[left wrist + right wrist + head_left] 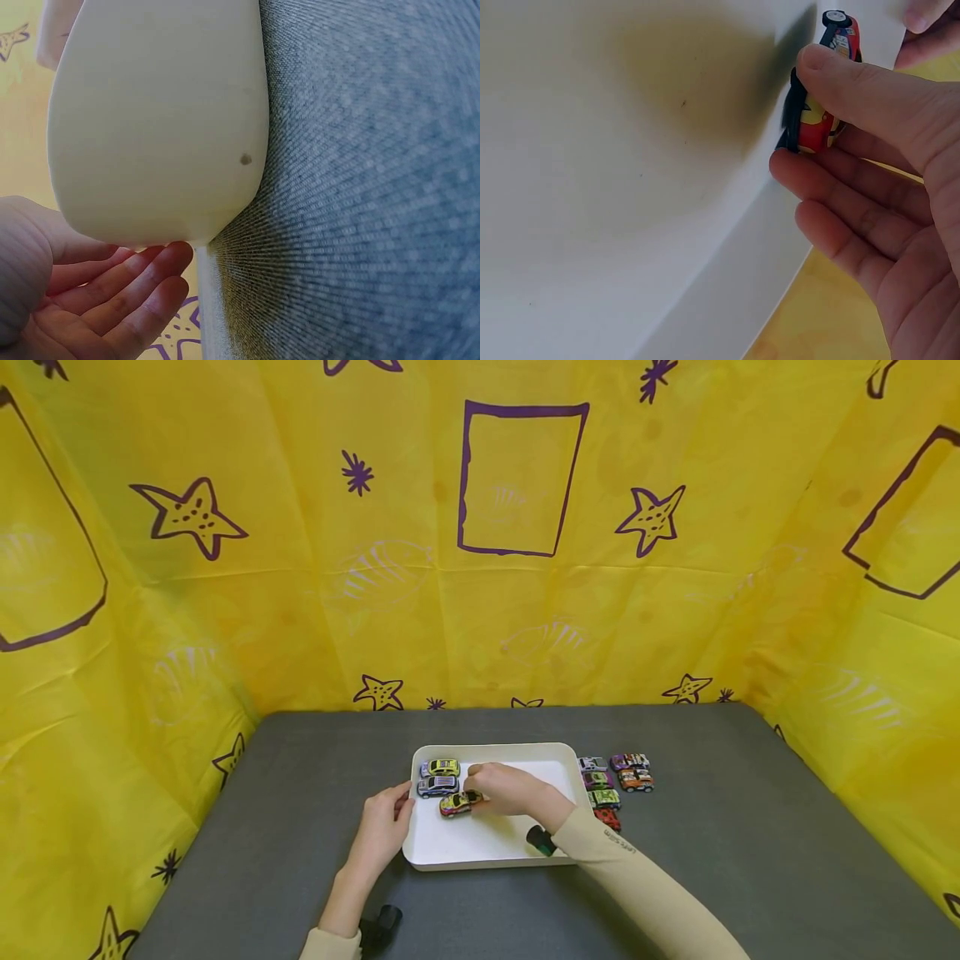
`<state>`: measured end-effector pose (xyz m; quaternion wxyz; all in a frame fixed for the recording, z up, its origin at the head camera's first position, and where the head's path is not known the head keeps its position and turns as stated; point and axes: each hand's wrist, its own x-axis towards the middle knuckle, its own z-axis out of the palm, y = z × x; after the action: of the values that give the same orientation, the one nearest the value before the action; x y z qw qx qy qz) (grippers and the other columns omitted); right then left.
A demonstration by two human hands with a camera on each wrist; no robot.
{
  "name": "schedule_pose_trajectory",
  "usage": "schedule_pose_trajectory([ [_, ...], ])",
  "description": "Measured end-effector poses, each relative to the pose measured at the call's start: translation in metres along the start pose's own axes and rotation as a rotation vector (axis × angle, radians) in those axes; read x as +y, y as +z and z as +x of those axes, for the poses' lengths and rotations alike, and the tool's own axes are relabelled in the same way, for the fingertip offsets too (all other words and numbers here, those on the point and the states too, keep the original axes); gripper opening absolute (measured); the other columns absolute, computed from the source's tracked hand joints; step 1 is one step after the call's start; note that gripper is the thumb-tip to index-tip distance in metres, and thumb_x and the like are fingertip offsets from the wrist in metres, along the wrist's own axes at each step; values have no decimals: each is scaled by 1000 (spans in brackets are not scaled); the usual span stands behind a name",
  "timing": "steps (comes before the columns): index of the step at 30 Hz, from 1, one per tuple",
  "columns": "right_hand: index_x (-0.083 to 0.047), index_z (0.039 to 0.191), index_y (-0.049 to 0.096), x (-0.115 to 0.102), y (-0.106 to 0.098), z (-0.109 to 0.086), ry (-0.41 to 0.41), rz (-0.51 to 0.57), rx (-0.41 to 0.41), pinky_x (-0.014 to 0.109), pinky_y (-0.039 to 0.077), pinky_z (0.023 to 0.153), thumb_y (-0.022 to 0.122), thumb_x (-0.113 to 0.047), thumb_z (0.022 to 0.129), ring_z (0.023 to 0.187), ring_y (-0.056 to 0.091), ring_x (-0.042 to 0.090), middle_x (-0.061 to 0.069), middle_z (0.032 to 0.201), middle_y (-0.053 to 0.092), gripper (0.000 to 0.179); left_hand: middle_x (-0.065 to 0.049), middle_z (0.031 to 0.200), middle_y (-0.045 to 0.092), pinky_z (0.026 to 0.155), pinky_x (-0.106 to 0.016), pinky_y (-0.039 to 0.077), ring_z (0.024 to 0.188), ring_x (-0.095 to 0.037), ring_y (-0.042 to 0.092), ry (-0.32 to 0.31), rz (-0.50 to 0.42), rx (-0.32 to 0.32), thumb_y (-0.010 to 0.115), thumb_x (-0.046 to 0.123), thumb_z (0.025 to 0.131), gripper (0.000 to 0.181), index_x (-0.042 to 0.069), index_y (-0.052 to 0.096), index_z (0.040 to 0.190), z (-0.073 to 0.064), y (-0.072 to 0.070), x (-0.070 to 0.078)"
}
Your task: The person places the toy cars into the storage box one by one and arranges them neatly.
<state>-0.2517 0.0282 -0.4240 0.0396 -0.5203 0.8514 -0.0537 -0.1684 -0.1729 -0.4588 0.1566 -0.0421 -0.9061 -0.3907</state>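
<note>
My right hand (508,788) pinches the red-and-yellow toy car (454,804) at its left, long axis running leftward from my fingertips, roughly parallel to the silver-blue car (437,787) just beyond; my left hand (381,827), farther from it, rests loosely extended fingers against the tray (480,864).

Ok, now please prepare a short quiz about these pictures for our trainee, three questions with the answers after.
1. Which hand holds a toy car?
2. True or false: the left hand holds another car.
3. Besides the held one, how many cars stand in the tray? A: two; B: four; C: six.

Key:
1. The right hand.
2. False: it is at the tray's left edge and holds no car.
3. A: the yellow car and the grey-blue car.
</note>
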Motion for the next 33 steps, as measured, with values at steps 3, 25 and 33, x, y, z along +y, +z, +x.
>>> schedule_pose_trajectory([
  [3,-7,89,67,-1,2,3,-9,11,4,19,44,67,72,-15,80,68,47,7,-1,81,58,12,-23,91,65,62,-32,52,72,-21,60,-2,1,0,60,-7,83,26,-16,60,108,0,0,1],
  [25,-9,80,63,-5,12,18,-40,-21,26,17,38,59,72,-18,80,63,43,6,-1,76,57,13,-21,88,65,60,-31,52,70,-21,60,-3,-1,8,61,-7,83,26,-16,61,107,0,1,0],
  [33,-8,88,64,-11,10,22,-20,-46,12,18,43,64,72,-22,81,65,48,7,0,80,59,18,-20,87,65,59,-31,52,70,-20,59,10,-3,11,60,-7,83,25,-16,61,106,0,0,0],
])
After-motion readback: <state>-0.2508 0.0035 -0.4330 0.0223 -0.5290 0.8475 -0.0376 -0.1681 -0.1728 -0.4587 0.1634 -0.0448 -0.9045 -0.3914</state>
